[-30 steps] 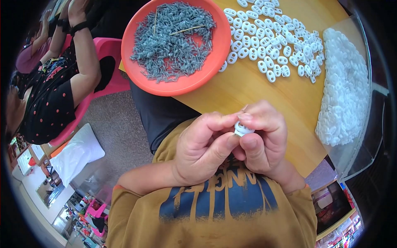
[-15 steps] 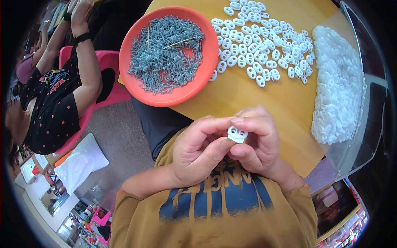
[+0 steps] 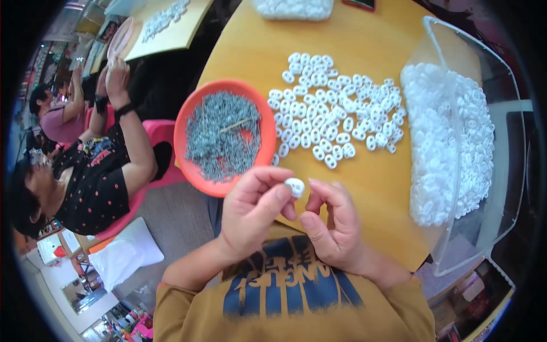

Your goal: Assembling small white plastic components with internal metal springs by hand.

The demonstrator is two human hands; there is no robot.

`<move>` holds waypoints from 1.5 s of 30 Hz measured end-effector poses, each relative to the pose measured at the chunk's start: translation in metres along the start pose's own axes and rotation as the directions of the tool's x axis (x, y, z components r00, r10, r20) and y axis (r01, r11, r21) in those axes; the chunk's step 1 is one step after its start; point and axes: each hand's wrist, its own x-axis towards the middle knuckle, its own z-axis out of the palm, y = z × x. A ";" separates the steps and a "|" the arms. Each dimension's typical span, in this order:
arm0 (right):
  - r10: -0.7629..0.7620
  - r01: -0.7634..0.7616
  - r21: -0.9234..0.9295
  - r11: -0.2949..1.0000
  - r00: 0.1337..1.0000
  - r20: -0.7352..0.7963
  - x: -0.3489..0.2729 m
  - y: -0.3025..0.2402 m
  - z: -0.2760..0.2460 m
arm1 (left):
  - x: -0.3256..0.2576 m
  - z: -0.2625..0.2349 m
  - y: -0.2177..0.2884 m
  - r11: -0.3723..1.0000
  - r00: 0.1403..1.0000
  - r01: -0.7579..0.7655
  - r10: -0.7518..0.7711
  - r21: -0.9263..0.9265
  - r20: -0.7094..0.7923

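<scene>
Between the thumb and fingertips of my left hand (image 3: 255, 206) is a small white two-hole cord lock (image 3: 295, 187), its holes facing up. My right hand (image 3: 333, 225) is just to the right of it, fingers curled loosely and thumb apart, holding nothing that shows. Beyond my left hand stands an orange-red bowl (image 3: 183, 162) of small grey metal springs (image 3: 219, 148), with two thin sticks lying on them. Many white oval two-hole pieces (image 3: 330, 134) are spread over the yellow table (image 3: 364, 196) in front of my hands.
On the right, a clear plastic bin (image 3: 484, 242) lies tilted, heaped with white pieces (image 3: 439, 142). A clear bag of white pieces (image 3: 293, 8) and a dark phone (image 3: 360, 4) are at the far edge. Co-workers (image 3: 94, 171) sit at the left on pink chairs (image 3: 162, 134).
My hands have come apart; the cord lock, previously between both, stays in my left hand, which moved left. The view has shifted, showing more of the far table.
</scene>
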 end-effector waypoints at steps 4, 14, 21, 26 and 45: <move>0.055 -0.057 -0.028 0.998 0.997 -0.051 0.001 0.005 -0.004 | 0.063 0.008 0.035 0.965 0.991 -0.102 0.120 0.240 -0.064; 0.098 -0.096 -0.022 0.995 0.993 0.063 0.007 0.007 -0.005 | 0.203 0.016 0.109 0.842 0.921 -0.374 0.385 0.388 0.052; 0.045 -0.069 0.103 0.992 0.975 0.218 0.005 0.011 -0.003 | 0.110 0.020 0.021 0.316 0.870 -0.490 0.230 0.812 0.436; 0.027 -0.094 0.174 0.980 0.935 0.353 -0.002 0.011 0.002 | 0.101 0.032 -0.011 0.126 0.646 -0.760 0.254 0.638 0.720; -0.051 0.009 0.158 0.987 0.964 0.262 -0.011 0.014 0.010 | 0.105 0.038 -0.019 0.115 0.693 -0.710 0.289 0.695 0.660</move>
